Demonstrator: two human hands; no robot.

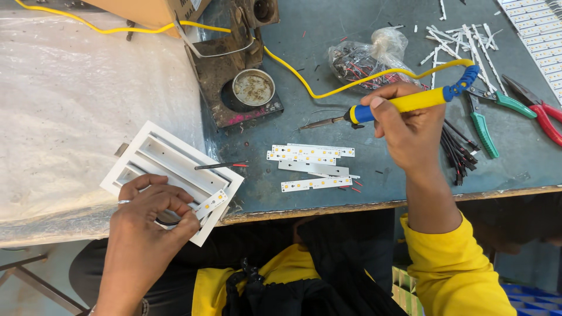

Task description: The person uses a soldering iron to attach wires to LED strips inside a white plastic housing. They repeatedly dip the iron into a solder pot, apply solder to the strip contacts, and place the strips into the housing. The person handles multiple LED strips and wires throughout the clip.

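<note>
— Yellow-handled soldering iron (404,103), seen from the head camera: who has it?

— The right hand (410,126), fingers wrapped tight around the yellow-and-blue grip, thumb pressed along it. The iron lies almost level above the grey-blue bench (328,35), its dark tip pointing left, clear of the surface as far as can be judged. Its yellow cord (304,85) loops back across the bench toward a grimy iron stand (234,88) with a round tin set in it.

— And the other hand?

— The left hand (155,213), a ring on one finger, rests on a white rectangular frame housing (170,175) lying tilted at the bench's near edge, partly over a sheet of clear plastic wrap (70,111). Its fingertips are curled together, pinching the end of a small white LED strip (212,203) seated at the housing's right corner.

— What lies between the two hands?

— A short black-and-red wire (221,166) just beside the housing, then several loose LED strips (309,167) laid flat side by side, well below the iron's tip.

— Farther right?

— A bundle of black wires (459,155) near the right wrist, green-handled pliers (489,117), red-handled cutters (541,114), a clear bag of wire pieces (366,58), and white offcuts (456,38) scattered at the bench's far side.
</note>
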